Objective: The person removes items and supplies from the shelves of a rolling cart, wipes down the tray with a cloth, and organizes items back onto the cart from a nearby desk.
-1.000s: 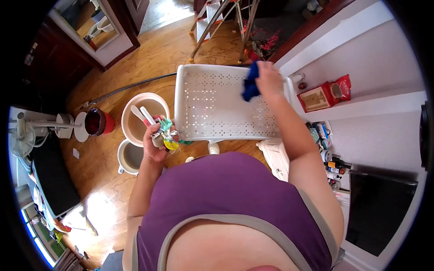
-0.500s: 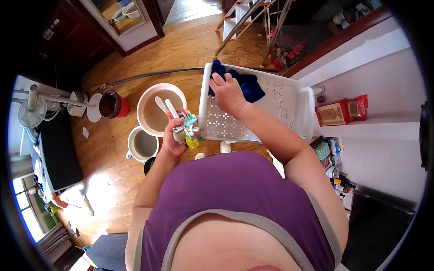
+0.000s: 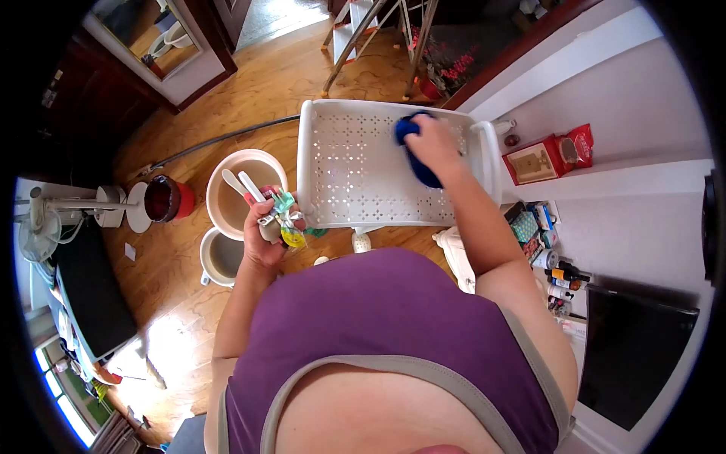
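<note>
My right hand (image 3: 437,144) is closed on a dark blue cloth (image 3: 422,168), pressing it on the surface of a white perforated plastic rack (image 3: 348,178) at its right part. The hand is slightly blurred. My left hand (image 3: 263,236) is wrapped round a bunch of small things left of the rack: a white spoon (image 3: 233,181), a white-handled utensil (image 3: 249,185), a mint-green plastic piece (image 3: 283,202) and a round yellow item (image 3: 293,239). Some of the bunch lies hidden by the fingers.
Two pale buckets, a larger one (image 3: 215,193) and a smaller one (image 3: 209,266), stand on the wooden floor to the left. A red bin (image 3: 184,198) is further left. A stepladder (image 3: 354,45) stands beyond the rack; red packages (image 3: 575,147) lie on the right ledge.
My right hand has moved the blue cloth from the rack's left end to its right part. The cloth is now bunched under the hand. My left hand still holds its bunch.
</note>
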